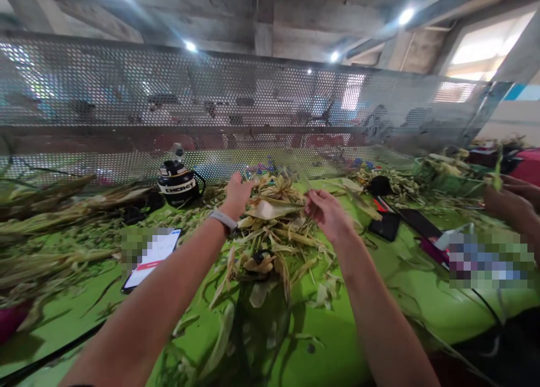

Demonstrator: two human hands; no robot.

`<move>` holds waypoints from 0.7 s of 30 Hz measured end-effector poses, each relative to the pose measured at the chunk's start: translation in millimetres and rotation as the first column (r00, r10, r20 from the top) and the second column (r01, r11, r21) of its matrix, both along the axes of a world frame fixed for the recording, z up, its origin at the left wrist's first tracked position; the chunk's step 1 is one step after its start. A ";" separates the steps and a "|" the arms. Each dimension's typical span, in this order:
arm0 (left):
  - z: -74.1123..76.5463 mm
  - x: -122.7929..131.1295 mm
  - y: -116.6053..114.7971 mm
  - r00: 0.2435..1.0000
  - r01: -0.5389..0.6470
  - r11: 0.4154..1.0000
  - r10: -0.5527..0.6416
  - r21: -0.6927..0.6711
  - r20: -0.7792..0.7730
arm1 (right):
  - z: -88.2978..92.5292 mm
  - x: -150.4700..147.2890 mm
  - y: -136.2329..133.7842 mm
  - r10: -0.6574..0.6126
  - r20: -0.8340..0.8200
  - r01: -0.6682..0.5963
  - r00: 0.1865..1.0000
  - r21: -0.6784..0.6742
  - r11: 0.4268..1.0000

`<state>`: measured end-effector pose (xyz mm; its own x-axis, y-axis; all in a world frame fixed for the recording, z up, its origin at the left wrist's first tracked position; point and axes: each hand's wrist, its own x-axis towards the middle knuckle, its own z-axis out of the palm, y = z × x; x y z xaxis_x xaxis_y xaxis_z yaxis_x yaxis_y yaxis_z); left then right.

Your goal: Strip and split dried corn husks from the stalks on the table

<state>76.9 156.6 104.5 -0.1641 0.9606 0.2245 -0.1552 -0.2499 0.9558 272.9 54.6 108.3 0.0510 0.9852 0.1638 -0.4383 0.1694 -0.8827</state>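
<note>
Dry, pale yellow-green corn husks (291, 207) lie heaped on a green table (333, 353) between my hands. My left hand (238, 194), with a grey band on its wrist, is at the left side of the heap; its thumb and fingers look apart, with nothing visible in them. At the right side my right hand (327, 211) is closed in a pinch. From its fingertips a thin, pale strip of husk (304, 180) rises, partly blurred. Loose husk shreds and a dark, tangled bundle (264, 256) lie nearer to me.
A black jug (179, 184) marked ENERGY and a lit phone (156, 257) lie left. Dark phones (385, 225), cables and a green basket (453, 176) are at the right, near another person's hands (512, 198). A perforated metal screen (253, 106) borders the table's far side.
</note>
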 end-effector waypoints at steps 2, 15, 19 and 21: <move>-6.4 8.8 -22.1 0.999 0.039 0.999 -0.039 0.012 0.026 | -3.6 -7.2 -0.8 0.100 0.065 -0.099 0.993 -0.010 0.995; -0.7 -2.7 -89.5 0.927 0.106 0.990 -0.063 -0.098 0.370 | -17.0 -43.5 -12.3 0.431 0.460 -0.445 0.776 -0.086 0.892; -2.1 -20.3 -94.3 0.922 0.027 0.987 0.036 -0.157 0.386 | -21.5 -53.5 -16.5 0.487 0.450 -0.483 0.748 -0.134 0.865; -4.8 -19.4 -103.3 0.925 0.064 0.989 -0.008 -0.134 0.380 | -24.7 -60.4 -18.9 0.483 0.419 -0.472 0.769 -0.138 0.871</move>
<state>57.4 53.2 99.7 -0.1745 0.9846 0.0141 -0.5180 -0.1039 0.8490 212.5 35.7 83.6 -0.4962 0.8676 0.0327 -0.0360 0.0170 -0.9992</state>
